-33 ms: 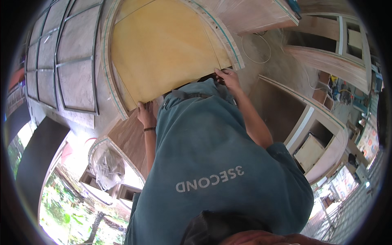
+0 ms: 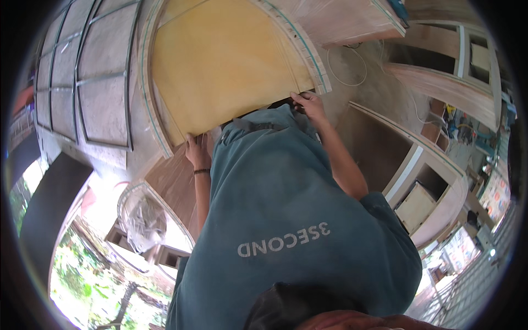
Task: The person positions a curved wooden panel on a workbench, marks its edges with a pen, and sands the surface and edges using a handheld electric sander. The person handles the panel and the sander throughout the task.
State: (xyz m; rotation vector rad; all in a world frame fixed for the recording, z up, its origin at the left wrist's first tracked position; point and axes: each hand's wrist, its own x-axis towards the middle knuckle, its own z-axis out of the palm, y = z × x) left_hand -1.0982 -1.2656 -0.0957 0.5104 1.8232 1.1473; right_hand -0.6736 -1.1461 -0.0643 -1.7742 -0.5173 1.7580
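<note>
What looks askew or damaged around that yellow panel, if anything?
Possibly the fit: along the left, a narrow brownish strip shows between the panel and the curved rim; on the right, yellow seems to reach nearly to it. Left hand and right hand grip the near edge. No obvious damage.

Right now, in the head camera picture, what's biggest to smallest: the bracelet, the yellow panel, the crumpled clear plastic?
Largest: yellow panel
Next: crumpled clear plastic
Smallest: bracelet
</note>
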